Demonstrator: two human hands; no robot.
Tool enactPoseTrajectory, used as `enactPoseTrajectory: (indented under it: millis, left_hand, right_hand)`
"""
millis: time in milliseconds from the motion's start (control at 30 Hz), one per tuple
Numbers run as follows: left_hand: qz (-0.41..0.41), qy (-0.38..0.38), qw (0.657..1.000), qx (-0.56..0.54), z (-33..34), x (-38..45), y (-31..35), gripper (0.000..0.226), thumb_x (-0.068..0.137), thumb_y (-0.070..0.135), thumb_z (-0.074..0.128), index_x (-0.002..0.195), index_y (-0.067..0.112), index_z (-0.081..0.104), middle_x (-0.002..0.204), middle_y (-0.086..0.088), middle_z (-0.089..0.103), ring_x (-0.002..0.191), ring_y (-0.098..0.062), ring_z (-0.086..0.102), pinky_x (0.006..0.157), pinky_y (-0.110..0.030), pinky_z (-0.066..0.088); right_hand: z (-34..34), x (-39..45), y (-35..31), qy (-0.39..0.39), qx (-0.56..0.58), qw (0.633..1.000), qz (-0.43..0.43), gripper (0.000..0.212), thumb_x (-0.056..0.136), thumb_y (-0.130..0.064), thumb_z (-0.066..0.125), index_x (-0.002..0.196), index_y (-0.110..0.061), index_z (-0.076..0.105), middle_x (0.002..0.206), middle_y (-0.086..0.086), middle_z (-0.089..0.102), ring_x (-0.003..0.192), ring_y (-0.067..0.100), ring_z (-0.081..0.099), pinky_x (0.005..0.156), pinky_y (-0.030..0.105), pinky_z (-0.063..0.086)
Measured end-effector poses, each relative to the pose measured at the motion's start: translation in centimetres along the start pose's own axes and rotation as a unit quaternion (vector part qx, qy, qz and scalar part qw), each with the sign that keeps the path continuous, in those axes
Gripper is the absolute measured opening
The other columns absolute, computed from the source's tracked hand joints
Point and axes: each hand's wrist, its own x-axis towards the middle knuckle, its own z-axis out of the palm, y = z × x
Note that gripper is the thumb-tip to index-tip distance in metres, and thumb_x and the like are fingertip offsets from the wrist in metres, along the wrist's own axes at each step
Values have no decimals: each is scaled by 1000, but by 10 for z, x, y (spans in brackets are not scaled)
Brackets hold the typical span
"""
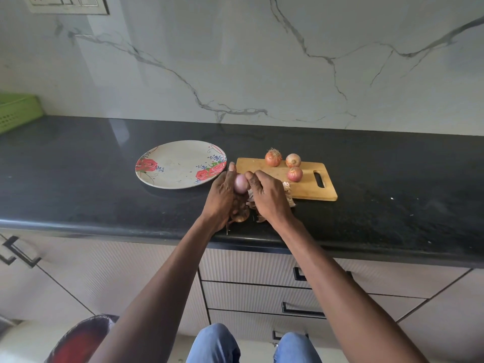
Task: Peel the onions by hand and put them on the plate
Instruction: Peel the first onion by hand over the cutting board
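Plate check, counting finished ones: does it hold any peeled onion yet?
No, the plate is bare; the peeled onion is between both hands.

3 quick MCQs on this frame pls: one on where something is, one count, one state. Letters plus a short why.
1. Where does the plate sit relative to the cutting board?
A. To its left on the counter
B. On top of it
C. To its right

2. How many unpeeled onions are on the cutting board?
A. One
B. Three
C. Five

3. What state is the onion held between the hands in?
A. Sliced in half
B. Fully covered in brown skin
C. Mostly peeled, pale pink

Answers:
1 A, the plate lies left of the board.
2 B, three stand at the board's far side.
3 C, smooth pink flesh shows between the left hand and right hand, loose peels below.
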Motion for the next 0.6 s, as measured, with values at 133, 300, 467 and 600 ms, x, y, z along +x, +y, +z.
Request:
enactPoseTrajectory:
  millis: [133, 300, 467, 600]
  left_hand:
    - [-45, -23, 998, -37, 2, 1, 3, 35, 107, 41, 43, 109, 8, 54, 74, -8, 65, 56, -14, 65, 51, -26, 53]
    - [-43, -40, 997, -51, -4, 8, -3, 24, 105, 30, 53, 106, 6, 54, 84, -12, 63, 69, -20, 64, 64, -32, 57]
    - [-81, 4, 995, -52, -5, 9, 2, 34, 106, 40, 46, 95, 10, 56, 67, -9, 58, 44, -12, 47, 38, -20, 38]
    - [-76, 60, 990, -101, -14, 16, 1, 37, 104, 45, 47, 104, 9, 56, 70, -10, 61, 47, -12, 48, 42, -21, 35]
  right_hand:
    - [4, 0, 4, 7, -21, 1000, 11, 33, 104, -24, 48, 80, -3, 55, 66, 9, 60, 57, 23, 58, 49, 34, 37]
    - [5, -2, 4, 56, -30, 998, -8, 31, 102, -21, 50, 77, -4, 56, 65, 10, 60, 53, 22, 54, 48, 31, 35]
    - [2, 0, 6, 84, 10, 996, 39, 34, 102, -23, 52, 74, -5, 57, 57, -3, 51, 50, 12, 47, 48, 26, 33]
    - [-4, 1, 10, 109, 47, 990, 70, 17, 100, -14, 57, 83, -12, 57, 69, -7, 55, 59, -1, 48, 55, 15, 35]
